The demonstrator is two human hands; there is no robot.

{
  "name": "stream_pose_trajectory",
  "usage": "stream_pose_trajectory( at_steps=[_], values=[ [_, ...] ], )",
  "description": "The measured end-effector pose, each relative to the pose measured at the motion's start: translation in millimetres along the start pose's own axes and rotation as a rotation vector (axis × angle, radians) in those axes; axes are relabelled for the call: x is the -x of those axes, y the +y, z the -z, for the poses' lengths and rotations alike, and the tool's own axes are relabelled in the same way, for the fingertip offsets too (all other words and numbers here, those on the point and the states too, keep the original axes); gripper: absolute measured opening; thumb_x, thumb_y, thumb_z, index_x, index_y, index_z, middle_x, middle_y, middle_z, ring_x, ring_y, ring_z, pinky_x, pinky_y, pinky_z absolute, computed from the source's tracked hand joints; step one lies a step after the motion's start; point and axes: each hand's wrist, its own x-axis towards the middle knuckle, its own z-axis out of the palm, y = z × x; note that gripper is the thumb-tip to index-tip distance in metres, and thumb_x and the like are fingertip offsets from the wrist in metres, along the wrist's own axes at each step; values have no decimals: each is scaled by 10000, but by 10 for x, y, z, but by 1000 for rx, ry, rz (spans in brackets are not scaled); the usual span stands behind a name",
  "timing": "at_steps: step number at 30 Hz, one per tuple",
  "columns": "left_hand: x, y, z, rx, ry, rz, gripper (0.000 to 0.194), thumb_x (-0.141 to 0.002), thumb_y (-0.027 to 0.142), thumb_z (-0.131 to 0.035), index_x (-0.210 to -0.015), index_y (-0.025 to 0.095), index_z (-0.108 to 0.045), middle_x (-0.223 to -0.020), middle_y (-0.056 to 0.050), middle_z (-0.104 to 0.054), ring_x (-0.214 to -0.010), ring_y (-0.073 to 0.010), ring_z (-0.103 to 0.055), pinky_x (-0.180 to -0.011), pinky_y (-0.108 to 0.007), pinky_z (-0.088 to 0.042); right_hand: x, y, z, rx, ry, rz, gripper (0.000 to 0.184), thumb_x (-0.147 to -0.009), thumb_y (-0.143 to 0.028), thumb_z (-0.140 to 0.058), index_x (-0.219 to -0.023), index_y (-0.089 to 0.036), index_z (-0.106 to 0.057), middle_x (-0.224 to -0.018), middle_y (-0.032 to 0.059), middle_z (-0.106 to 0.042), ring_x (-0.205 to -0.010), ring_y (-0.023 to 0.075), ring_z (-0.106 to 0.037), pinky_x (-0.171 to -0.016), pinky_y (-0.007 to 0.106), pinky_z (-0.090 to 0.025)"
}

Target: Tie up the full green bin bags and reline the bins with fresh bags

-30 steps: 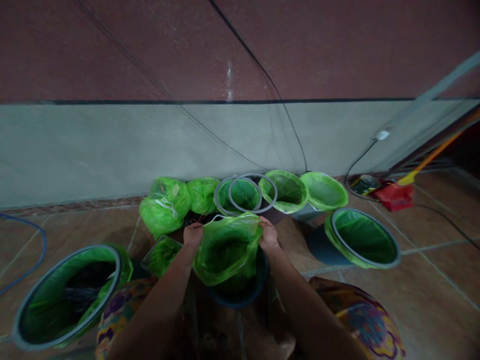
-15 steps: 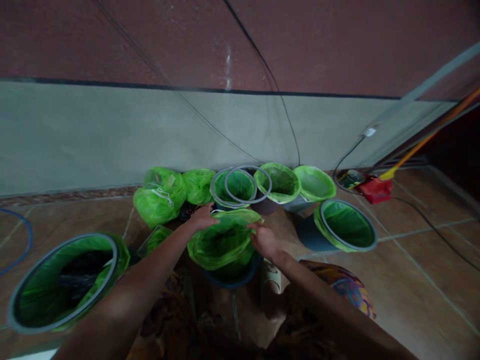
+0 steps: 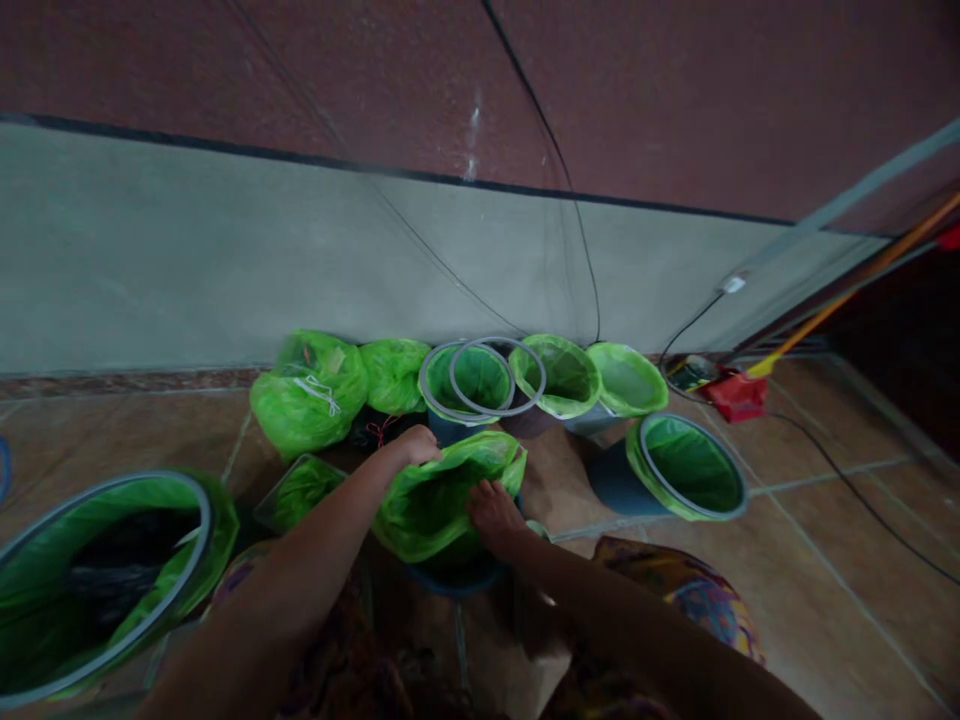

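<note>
A green bin bag [image 3: 450, 470] stands with its mouth spread wide in a dark blue bin [image 3: 457, 580] between my knees. My left hand [image 3: 420, 445] grips the bag's upper left rim, fingers closed on the plastic. At the right side of the mouth, my right hand [image 3: 495, 515] reaches over the rim; its extended fingers lie against the inner side of the bag. The bag's bottom is in shadow. Just behind it, two grey rings [image 3: 499, 410] rest overlapping on a lined bin [image 3: 450, 425].
Two full green bags [image 3: 311, 395] sit by the wall at left. Lined bins [image 3: 551, 375] stand along the wall, another [image 3: 619, 480] at right. A large ringed bin [image 3: 206, 535] is at near left. A red dustpan [image 3: 739, 395] and a cable [image 3: 847, 480] lie at right.
My right hand has left the bag's upper right edge and moved down and left into the mouth. My left hand now grips the rim slightly lower. The view has tilted a little.
</note>
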Motion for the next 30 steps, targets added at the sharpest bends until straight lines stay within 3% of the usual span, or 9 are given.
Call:
stream_pose_trajectory(
  at_steps=[4,11,15,19,21,23,27,30],
  values=[
    [81,82,54,-29,-44,-58,69,-603,150,-652,-553,139,-699,-453,27,-533,-535,-142,-503,-560,-251,-365,75,41,181,-10,53,6,218,-912,-135,-496,-966,-157,-706,-1026,132,-650,-1053,264,-520,-953,435,-388],
    [364,446,324,-158,105,-230,185,-734,239,-601,-696,157,-762,-679,-32,-709,-705,-171,-604,-652,-242,-420,316,196,658,-174,170,-25,189,-918,-171,-517,-865,-169,-698,-948,93,-680,-975,246,-576,-880,366,-420],
    [660,685,486,35,94,-382,227,-777,328,-600,-750,157,-747,-678,-11,-678,-691,-152,-574,-671,-239,-431,386,333,1023,-681,427,-78,246,-943,-237,-486,-869,-190,-715,-857,41,-691,-822,171,-606,-815,295,-444],
    [913,850,573,359,5,-460,292,-735,424,-673,-818,152,-740,-721,-20,-680,-686,-147,-557,-666,-249,-441,257,438,1233,-1420,568,-180,304,-886,-445,-559,-906,-173,-693,-757,14,-686,-560,107,-542,-530,224,-407],
    [978,891,573,482,29,-453,320,-708,452,-704,-804,148,-729,-685,-12,-661,-653,-136,-537,-644,-248,-436,172,435,1287,-1654,563,-199,377,-839,-522,-600,-919,-159,-660,-692,9,-672,-459,81,-481,-439,204,-353],
    [1010,915,548,576,65,-483,321,-698,455,-722,-780,145,-721,-658,-2,-644,-632,-124,-524,-639,-246,-436,113,393,1319,-1722,530,-168,436,-805,-551,-641,-995,-159,-636,-634,-10,-654,-421,72,-467,-418,193,-351],
    [1026,948,458,675,82,-541,317,-704,445,-751,-796,141,-734,-674,-5,-653,-637,-119,-538,-661,-248,-451,78,251,1310,-1657,347,-22,532,-833,-578,-619,-1180,-177,-573,-582,-48,-619,-402,68,-464,-419,180,-356],
    [988,946,371,761,88,-508,409,-713,496,-746,-916,141,-743,-796,-45,-706,-711,-152,-596,-700,-271,-475,65,162,1265,-1590,165,45,488,-862,-620,-561,-1030,-166,-623,-540,-51,-576,-397,59,-432,-418,176,-329]
  ],
)
